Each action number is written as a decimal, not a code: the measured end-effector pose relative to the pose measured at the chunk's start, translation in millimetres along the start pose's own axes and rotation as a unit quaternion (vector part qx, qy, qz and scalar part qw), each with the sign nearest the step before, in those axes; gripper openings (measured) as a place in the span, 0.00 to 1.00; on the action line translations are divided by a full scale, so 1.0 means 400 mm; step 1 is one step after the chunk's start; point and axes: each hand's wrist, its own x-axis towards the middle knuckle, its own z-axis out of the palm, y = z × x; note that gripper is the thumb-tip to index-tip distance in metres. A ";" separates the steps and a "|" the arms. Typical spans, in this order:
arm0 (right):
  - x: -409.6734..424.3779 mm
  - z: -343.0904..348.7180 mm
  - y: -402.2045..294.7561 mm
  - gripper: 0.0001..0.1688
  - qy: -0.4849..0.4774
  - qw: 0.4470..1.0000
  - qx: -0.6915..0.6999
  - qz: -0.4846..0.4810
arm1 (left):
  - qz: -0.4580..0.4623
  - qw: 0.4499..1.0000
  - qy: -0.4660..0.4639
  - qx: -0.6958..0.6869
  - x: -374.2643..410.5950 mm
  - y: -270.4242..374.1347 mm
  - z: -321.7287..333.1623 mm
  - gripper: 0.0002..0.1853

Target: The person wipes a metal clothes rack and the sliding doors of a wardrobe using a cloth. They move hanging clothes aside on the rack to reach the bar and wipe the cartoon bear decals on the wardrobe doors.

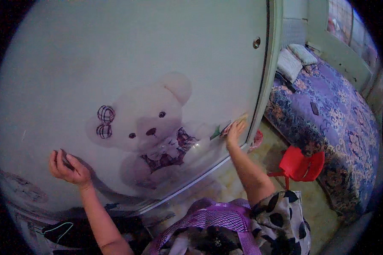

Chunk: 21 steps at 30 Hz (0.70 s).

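A pale sliding door panel (210, 63) printed with a large teddy bear (143, 124) fills the view before me. My right hand (235, 131) presses a yellowish cloth (242, 118) flat against the panel, near its lower right edge and beside a printed green leaf. At the left, my left hand (69, 167) is raised in front of the panel with its fingers loosely curled and nothing visible in it. A round metal finger pull (256, 42) is set in the panel at the upper right.
Right of the door frame (272, 63) stands a bed with a purple floral cover (332, 105), bearing pillows (289, 65) and a dark flat object (314, 108). A red plastic chair (301, 164) is beside it. A green hanger (62, 231) lies at the lower left.
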 end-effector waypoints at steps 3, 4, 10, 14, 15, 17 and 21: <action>-0.250 0.061 0.148 0.31 0.029 0.979 0.119 0.162 | 0.003 0.998 -0.007 -0.060 -0.022 -0.032 -0.049 0.13; -0.312 0.031 0.083 0.29 -0.027 0.934 0.250 0.254 | 0.001 0.998 -0.013 -0.055 -0.032 -0.050 -0.082 0.13; -0.261 -0.118 -0.075 0.17 -0.091 0.766 0.508 0.384 | 0.008 0.999 -0.021 -0.036 -0.012 -0.049 -0.129 0.12; -0.139 -0.156 -0.207 0.14 0.028 0.834 0.481 0.268 | 0.000 0.998 -0.007 -0.056 -0.002 -0.034 -0.120 0.12; -0.134 -0.176 -0.254 0.17 0.020 0.885 0.417 0.207 | -0.001 0.999 -0.014 -0.047 -0.006 -0.037 -0.129 0.12; -0.125 -0.215 -0.353 0.27 0.050 0.970 0.235 0.022 | -0.008 0.998 -0.011 -0.056 -0.008 -0.042 -0.133 0.12; -0.156 -0.246 -0.475 0.35 0.073 0.941 0.061 -0.323 | 0.007 0.999 -0.024 -0.023 0.001 -0.037 -0.149 0.12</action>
